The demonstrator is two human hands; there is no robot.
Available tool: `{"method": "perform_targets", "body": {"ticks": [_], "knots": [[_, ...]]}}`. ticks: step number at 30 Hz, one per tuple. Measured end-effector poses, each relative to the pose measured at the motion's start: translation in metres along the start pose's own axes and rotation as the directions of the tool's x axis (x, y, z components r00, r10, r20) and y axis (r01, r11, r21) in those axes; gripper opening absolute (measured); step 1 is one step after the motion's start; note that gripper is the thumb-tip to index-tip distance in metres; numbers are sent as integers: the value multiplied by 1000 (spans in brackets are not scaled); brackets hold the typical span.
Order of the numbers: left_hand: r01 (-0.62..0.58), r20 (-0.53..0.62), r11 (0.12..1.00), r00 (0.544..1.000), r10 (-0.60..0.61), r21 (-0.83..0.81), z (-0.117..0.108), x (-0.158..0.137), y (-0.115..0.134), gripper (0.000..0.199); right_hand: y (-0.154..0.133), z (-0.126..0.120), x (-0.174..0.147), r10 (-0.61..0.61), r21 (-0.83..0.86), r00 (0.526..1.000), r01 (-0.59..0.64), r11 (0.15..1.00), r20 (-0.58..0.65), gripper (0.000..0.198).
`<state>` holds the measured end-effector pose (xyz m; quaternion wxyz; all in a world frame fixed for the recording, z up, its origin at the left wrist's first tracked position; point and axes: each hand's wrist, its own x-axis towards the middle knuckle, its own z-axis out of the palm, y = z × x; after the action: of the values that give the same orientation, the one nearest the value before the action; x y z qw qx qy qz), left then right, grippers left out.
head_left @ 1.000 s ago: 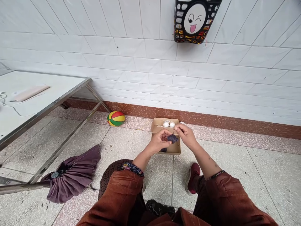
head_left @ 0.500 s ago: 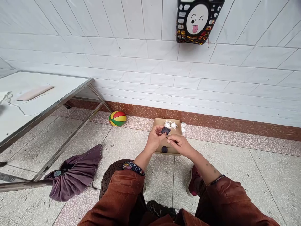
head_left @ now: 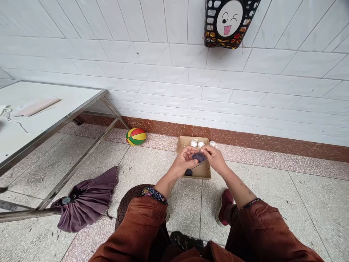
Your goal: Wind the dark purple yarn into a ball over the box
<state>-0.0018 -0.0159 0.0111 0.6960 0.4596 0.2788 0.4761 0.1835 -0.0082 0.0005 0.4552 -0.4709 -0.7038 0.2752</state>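
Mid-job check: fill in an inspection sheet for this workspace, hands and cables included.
Surface: speckled floor with scattered dark specks; open cardboard box on it.
Job's things: dark yarn bundle; dark ball in the box; two white balls at its far part, another white ball beside it.
Clutter: multicoloured ball; purple pleated fabric.
Hands: left hand holds the bundle; right hand has fingertips at it, grip unclear.
Cables: pale cord on the table.
Surroundings: white tiled wall, black basket against it.
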Motion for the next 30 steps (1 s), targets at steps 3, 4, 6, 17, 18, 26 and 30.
{"method": "perform_targets", "body": {"ticks": [3,4,6,17,18,26,30], "knots": [[-43,-108,998,994,37,-54,-3,3,1,43,3,13,-7,19,-34,997,-17,999,77,19],[-60,-151,997,987,53,-41,-5,4,1,42,4,17,-10,18,-60,995,-12,998,100,19],[-84,-220,996,972,82,0,-8,5,0,41,4,22,-14,2,-114,990,14,993,138,21],[-3,-288,962,954,85,274,-14,12,-15,48,-31,2,-16,-194,-6,957,200,980,214,19],[11,-265,960,962,66,280,-14,12,-16,49,-32,-3,-13,-190,7,966,191,982,174,19],[51,53,990,997,-59,130,-4,0,-5,50,2,-10,3,-20,-47,1000,20,999,-4,27],[-41,-110,999,993,43,17,-6,3,-2,46,8,11,-6,52,-92,998,-49,995,41,28]]}}
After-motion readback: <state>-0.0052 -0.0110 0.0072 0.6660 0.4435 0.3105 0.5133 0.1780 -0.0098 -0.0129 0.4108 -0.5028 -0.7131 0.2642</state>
